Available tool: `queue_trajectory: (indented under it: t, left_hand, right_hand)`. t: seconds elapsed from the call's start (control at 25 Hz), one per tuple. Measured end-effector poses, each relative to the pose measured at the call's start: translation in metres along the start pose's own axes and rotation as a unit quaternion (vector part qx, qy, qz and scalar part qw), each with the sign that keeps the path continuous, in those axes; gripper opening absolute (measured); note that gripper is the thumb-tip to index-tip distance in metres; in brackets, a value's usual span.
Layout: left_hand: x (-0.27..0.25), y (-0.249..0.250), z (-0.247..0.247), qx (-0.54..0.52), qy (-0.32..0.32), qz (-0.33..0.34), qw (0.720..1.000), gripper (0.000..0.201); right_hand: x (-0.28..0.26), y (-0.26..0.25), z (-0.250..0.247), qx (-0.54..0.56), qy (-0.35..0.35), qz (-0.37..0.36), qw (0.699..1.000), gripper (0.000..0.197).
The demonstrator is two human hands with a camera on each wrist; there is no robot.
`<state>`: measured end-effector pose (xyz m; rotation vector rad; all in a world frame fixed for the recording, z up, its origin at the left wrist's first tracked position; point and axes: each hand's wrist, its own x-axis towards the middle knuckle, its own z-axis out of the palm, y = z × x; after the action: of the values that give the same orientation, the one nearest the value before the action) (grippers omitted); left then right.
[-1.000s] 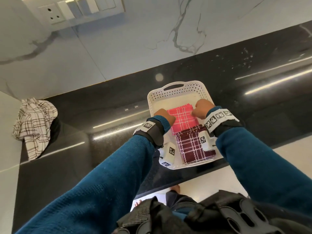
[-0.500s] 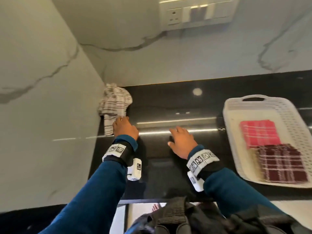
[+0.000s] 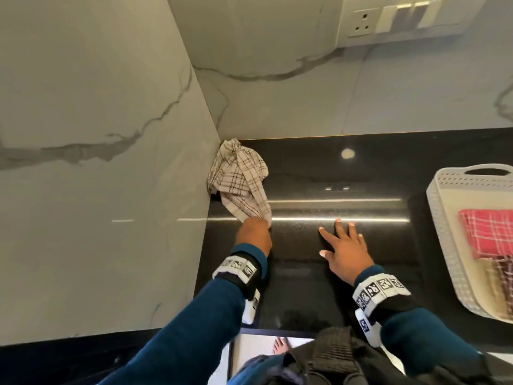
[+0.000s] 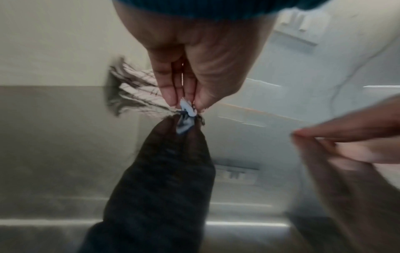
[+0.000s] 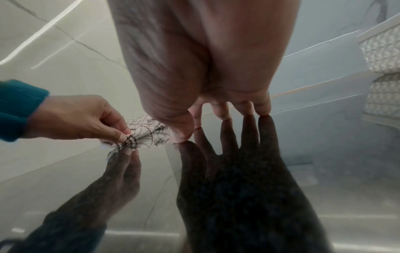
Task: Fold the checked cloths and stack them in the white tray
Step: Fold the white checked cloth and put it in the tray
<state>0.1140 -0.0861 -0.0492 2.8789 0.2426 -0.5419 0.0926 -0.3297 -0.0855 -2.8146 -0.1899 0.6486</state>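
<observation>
The light is soft and a bit dim. The shiny black worktop (image 3: 333, 245) acts like a mirror. Long bright lines of glare and one round white spot shine on it. In both wrist views dark copies of the hands show in it. The left wrist view is very blurry, and the pale checked cloth (image 4: 134, 92) looks smeared. The head view is sharper, but the white tray (image 3: 444, 218) at the right edge is fuzzy. The walls look bent near the edges.

No readable text or numbers, only black-and-white coded marker squares on both wrist bands (image 3: 381, 287)
</observation>
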Motion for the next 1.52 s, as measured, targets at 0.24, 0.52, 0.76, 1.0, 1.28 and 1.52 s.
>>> queue_trajectory:
  t: [0.24, 0.52, 0.76, 1.0, 1.28, 1.52]
  left_hand:
    - [-0.062, 0.036, 0.033, -0.123, -0.095, 0.057, 0.986, 0.024]
    - [-0.038, 0.012, -0.009, -0.103, 0.060, 0.099, 0.988, 0.049]
    - [0.005, 0.027, -0.038, 0.096, 0.116, 0.219, 0.964, 0.035]
    - [-0.011, 0.055, -0.049, 0.057, 0.159, 0.276, 0.946, 0.011]
    - [-0.005, 0.064, -0.074, 0.011, 0.156, 0.301, 0.941, 0.014]
    - [0.029, 0.025, -0.092, 0.016, 0.163, 0.204, 0.965, 0.015]
  right_hand:
    - [-0.008, 0.000, -0.007, -0.004, 0.003, 0.011, 1.000, 0.066]
    - [-0.010, -0.003, -0.016, -0.002, -0.015, 0.008, 1.000, 0.069]
    - [-0.017, -0.008, -0.030, 0.028, -0.053, 0.018, 0.998, 0.068]
    - [-0.056, -0.065, -0.051, 0.259, 0.091, -0.031, 0.961, 0.053]
    - [-0.058, -0.064, -0.082, 0.208, 0.198, 0.043, 0.957, 0.010]
    - [-0.093, -0.021, -0.133, 0.174, 0.277, 0.059, 0.943, 0.015]
